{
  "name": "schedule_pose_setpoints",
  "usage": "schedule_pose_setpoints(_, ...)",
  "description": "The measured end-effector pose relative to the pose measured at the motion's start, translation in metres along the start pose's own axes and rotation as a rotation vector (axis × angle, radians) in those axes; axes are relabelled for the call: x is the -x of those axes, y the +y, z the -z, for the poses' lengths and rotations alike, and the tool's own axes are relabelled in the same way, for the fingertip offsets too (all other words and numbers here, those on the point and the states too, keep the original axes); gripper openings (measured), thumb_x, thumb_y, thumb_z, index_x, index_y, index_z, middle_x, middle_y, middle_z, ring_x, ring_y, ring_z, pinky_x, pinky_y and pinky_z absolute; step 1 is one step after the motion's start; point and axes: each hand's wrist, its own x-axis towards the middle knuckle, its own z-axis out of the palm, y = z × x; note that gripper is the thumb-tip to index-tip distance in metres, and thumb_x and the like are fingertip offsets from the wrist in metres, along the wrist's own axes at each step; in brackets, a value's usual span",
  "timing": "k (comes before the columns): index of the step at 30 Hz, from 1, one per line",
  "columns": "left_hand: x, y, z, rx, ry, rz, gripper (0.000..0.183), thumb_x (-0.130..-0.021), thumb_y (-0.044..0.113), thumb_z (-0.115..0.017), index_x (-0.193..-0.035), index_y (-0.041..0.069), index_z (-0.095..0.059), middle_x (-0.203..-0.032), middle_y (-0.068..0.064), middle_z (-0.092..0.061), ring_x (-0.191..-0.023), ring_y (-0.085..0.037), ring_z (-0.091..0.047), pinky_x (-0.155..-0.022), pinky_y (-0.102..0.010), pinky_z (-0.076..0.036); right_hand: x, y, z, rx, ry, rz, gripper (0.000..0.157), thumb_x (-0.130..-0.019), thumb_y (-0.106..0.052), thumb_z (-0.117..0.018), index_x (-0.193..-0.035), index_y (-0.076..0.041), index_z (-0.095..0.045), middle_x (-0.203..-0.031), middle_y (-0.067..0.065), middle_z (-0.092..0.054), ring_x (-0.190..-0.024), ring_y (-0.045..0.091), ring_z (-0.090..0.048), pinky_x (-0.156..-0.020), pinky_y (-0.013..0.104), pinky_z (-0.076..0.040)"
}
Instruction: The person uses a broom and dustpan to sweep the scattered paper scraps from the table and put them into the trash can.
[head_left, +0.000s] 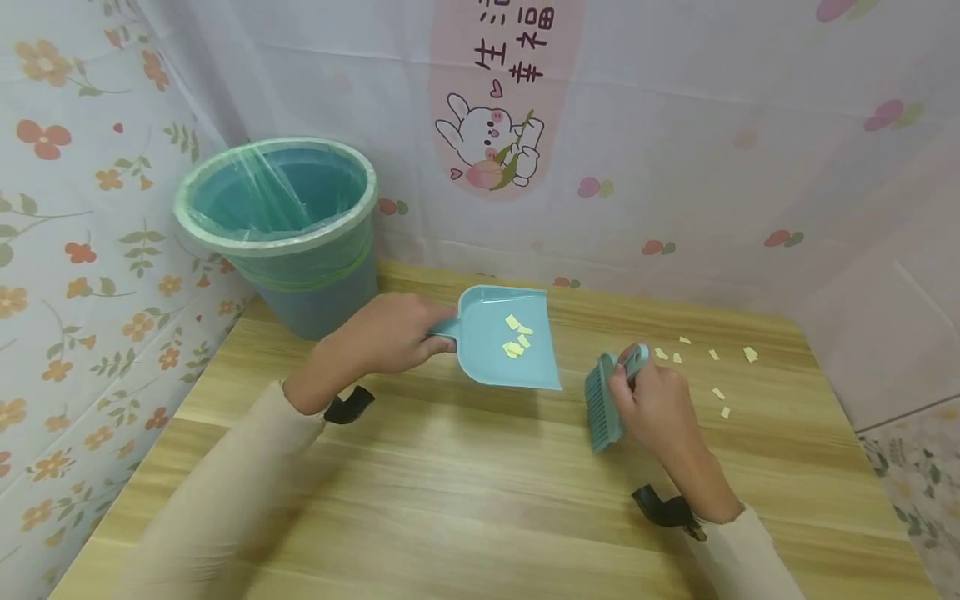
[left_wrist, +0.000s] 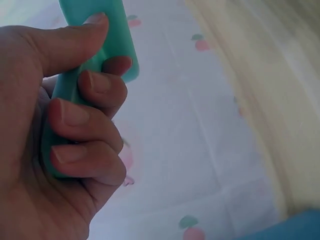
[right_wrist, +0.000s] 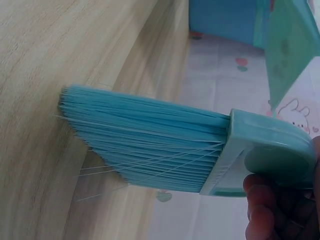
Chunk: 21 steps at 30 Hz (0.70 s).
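Note:
My left hand [head_left: 393, 333] grips the handle of a light blue dustpan [head_left: 487, 362]; in the left wrist view its fingers [left_wrist: 85, 120] curl round that handle. Several yellow paper scraps [head_left: 513, 349] lie in the pan, whose open edge faces right. The dustpan appears raised off the table, with a shadow beneath it. To its right, my right hand [head_left: 660, 408] holds a small blue-green hand brush [head_left: 602, 404] by the handle. Its bristles [right_wrist: 145, 137] point down toward the wood in the right wrist view. Several more scraps [head_left: 718, 393] lie on the table right of the brush.
A blue trash bin [head_left: 322, 292] lined with a clear green bag stands at the back left. Printed cloth [head_left: 675, 167] hangs behind the wooden table [head_left: 450, 500], and floral cloth [head_left: 97, 275] covers the left side. The table's right edge runs beside a pale wall.

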Motion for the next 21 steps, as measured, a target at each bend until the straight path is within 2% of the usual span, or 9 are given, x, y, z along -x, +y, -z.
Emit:
schedule_pose_setpoints(9, 0.005, -0.009, 0.036, -0.035, -0.012, 0.02, 0.021, -0.105, 0.028, -0.077, -0.102, 0.012, -0.063, -0.074, 0.002, -0.051, -0.068, -0.019, -0.052, -0.064, -0.038, -0.045, 0.0, 0.004, 0.001, 0.006, 0.0, -0.013, 0.008, -0.099, -0.003, -0.054, -0.095, 0.003, -0.057, -0.059, -0.004, -0.041, -0.05, 0.01, -0.038, -0.044, 0.028, -0.033)
schedule_pose_setpoints(16, 0.011, -0.018, 0.055, -0.071, -0.003, 0.045, 0.02, -0.106, 0.027, -0.076, -0.104, 0.012, -0.063, -0.077, 0.001, -0.053, -0.071, -0.021, -0.054, -0.069, -0.042, -0.048, 0.001, 0.006, 0.001, 0.005, 0.001, -0.016, 0.009, -0.099, -0.004, -0.053, -0.095, 0.003, -0.057, -0.058, -0.008, -0.035, -0.048, 0.007, -0.034, -0.042, 0.026, -0.03)
schedule_pose_setpoints(21, 0.017, -0.021, 0.067, -0.1, -0.016, 0.085, 0.019, -0.107, 0.027, -0.075, -0.108, 0.012, -0.063, -0.075, 0.0, -0.053, -0.071, -0.021, -0.054, -0.071, -0.043, -0.048, 0.0, 0.006, 0.001, 0.009, 0.007, -0.013, 0.01, -0.099, -0.004, -0.053, -0.094, 0.004, -0.058, -0.058, -0.007, -0.036, -0.049, 0.008, -0.035, -0.042, 0.026, -0.03)
